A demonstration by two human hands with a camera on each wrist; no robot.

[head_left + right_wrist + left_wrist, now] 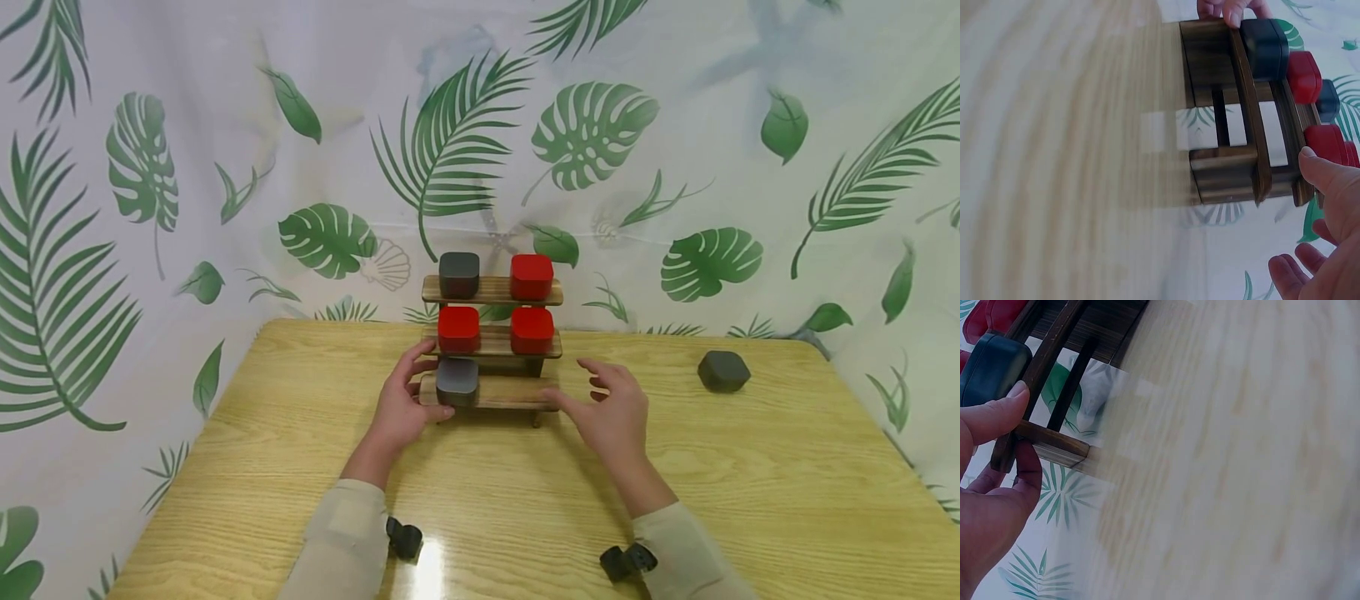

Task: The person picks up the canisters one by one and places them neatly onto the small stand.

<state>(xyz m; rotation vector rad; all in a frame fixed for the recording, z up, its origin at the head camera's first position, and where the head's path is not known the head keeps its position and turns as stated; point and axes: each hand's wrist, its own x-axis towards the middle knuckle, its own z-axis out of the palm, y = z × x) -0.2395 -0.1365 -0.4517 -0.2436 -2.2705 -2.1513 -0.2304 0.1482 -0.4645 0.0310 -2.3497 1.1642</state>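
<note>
A three-tier wooden display stand (510,393) stands on the table. My left hand (403,404) grips the left end of its lowest tier; in the left wrist view the thumb (999,415) lies along the tier's front edge beside a dark grey rounded box (994,370), fingers behind the wood. That grey box (457,382) sits at the lowest tier's left. Two red boxes (459,329) are on the middle tier; a grey box (459,275) and a red box (532,277) top the stand. My right hand (617,414) is spread at the right end, thumb tip overlapping the tier.
Another dark grey box (723,371) lies on the wooden table (315,375) to the right of the stand. Behind the table hangs a white cloth (480,167) printed with green leaves. Black wrist cameras (405,539) are strapped at both sleeves.
</note>
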